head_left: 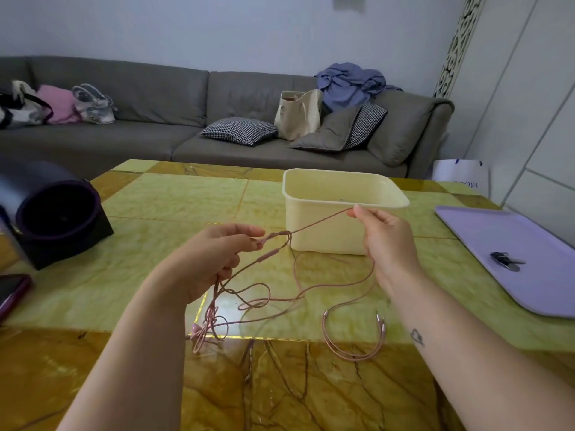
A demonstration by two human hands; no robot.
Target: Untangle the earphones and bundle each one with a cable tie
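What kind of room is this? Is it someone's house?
Probably a living room in a home: a long grey sofa with cushions and a tote bag on it, and a marble-look table in front.

**Q:** What stays unseen?
**A:** The wall of the cream bin hides its contents; the dark item on the lilac tray, right, is too small to identify.
**Q:** And left?
**A:** A phone, cut by the edge; the earphones tangle, too fine to trace.

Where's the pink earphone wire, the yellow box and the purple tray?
pink earphone wire (267, 256), head view, on its inline remote.
yellow box (326, 239), head view, on its front wall.
purple tray (485, 237), head view, on its bare surface.
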